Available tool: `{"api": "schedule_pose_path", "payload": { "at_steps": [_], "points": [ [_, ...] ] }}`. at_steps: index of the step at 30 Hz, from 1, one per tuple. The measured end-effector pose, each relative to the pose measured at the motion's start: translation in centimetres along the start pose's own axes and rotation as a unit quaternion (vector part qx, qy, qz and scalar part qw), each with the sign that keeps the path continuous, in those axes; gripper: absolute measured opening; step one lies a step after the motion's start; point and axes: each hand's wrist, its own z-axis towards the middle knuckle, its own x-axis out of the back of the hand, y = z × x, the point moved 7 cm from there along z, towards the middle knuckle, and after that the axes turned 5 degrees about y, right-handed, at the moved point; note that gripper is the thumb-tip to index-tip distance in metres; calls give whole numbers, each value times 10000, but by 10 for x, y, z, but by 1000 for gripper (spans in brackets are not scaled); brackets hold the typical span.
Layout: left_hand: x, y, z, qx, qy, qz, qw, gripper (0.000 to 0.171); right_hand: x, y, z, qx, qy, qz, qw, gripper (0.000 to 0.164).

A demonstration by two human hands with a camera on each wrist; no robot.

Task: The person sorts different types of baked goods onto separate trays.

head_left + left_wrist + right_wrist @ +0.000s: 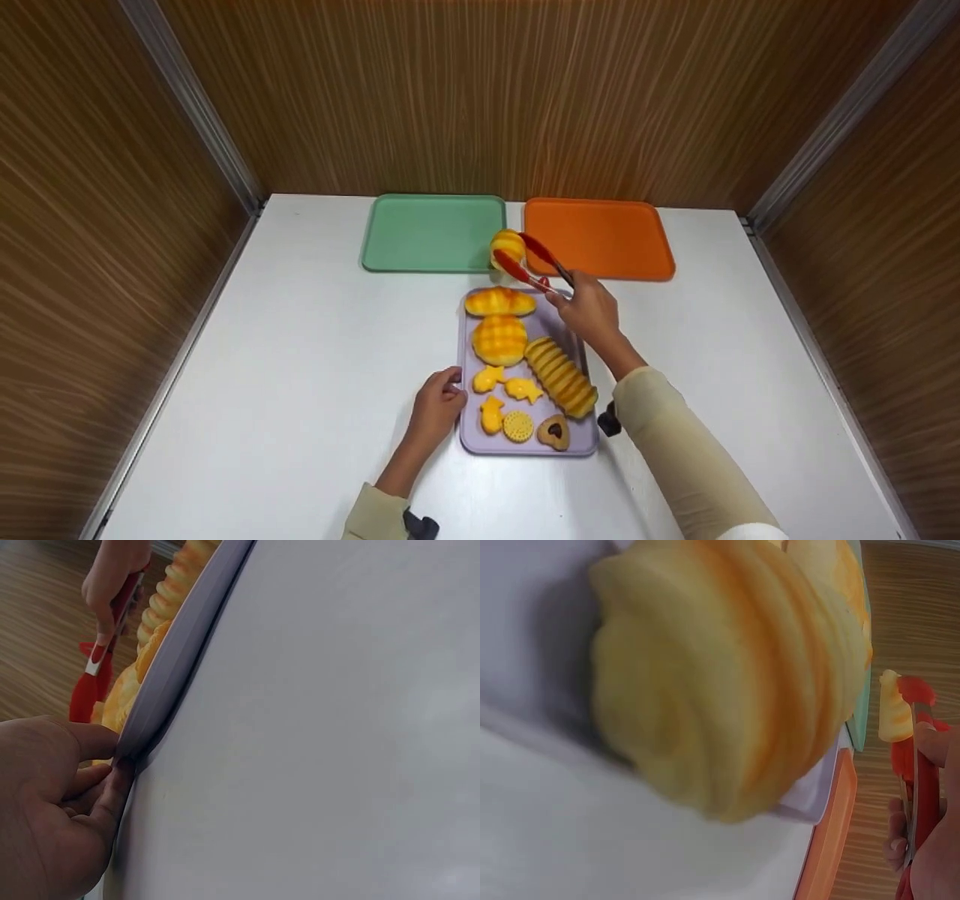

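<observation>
My right hand [592, 309] grips red tongs [525, 273], whose red tips hold a small striped bread roll [508, 246] between them. In the right wrist view the roll [895, 709] is up off the surface. From the head, it overlaps the right edge of the green tray [435, 266]. My left hand [437, 405] pinches the left rim of a lilac tray [169, 679] between thumb and fingers. On that tray lie an oblong bread [499, 301], a round checkered bun [500, 340], a long ridged loaf [561, 377], several fish-shaped pieces [523, 389], a round biscuit [518, 426] and a heart-shaped cookie [554, 433].
An orange tray [600, 240] lies at the back right, beside the green one. Wood-grain panels [450, 97] enclose the white table [300, 337] at the back and both sides. The ridged loaf [727, 682] fills much of the right wrist view.
</observation>
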Motion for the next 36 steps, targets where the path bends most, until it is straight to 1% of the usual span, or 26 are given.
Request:
{"api": "schedule_pose_path", "payload": {
  "at_steps": [5,11,15,18,22,24,29,33,36],
  "points": [
    [-3,2,0,-136,0,-21,9999,40,-7,-3,12,-71,-70,-119,9999,48],
    [-6,3,-2,-46,-33,17,10000,40,-15,-3,23,-409,-243,-136,9988,49],
    [-6,2,-3,-49,-27,-23,10000,39,-22,-4,28,-620,-402,-167,9971,50],
    [-6,2,-3,-142,13,-14,9999,39,-29,-7,30,-707,-487,-155,9962,51],
    [-7,3,-3,-304,84,3,9995,39,-35,-12,33,-558,-436,-222,9972,52],
    [-9,3,-3,-272,53,-28,9996,39,-37,-14,33,-463,-392,-307,9977,53],
    [-11,2,-3,-106,-59,-69,9999,40,-44,-11,31,-442,-548,-434,9966,57],
    [-11,3,-2,-105,-64,-58,9999,39,-43,-7,31,-431,-576,-431,9965,58],
    [-11,3,-1,-108,-59,-91,9999,39,-40,-3,32,-509,-604,-382,9961,59]
  ]
}}
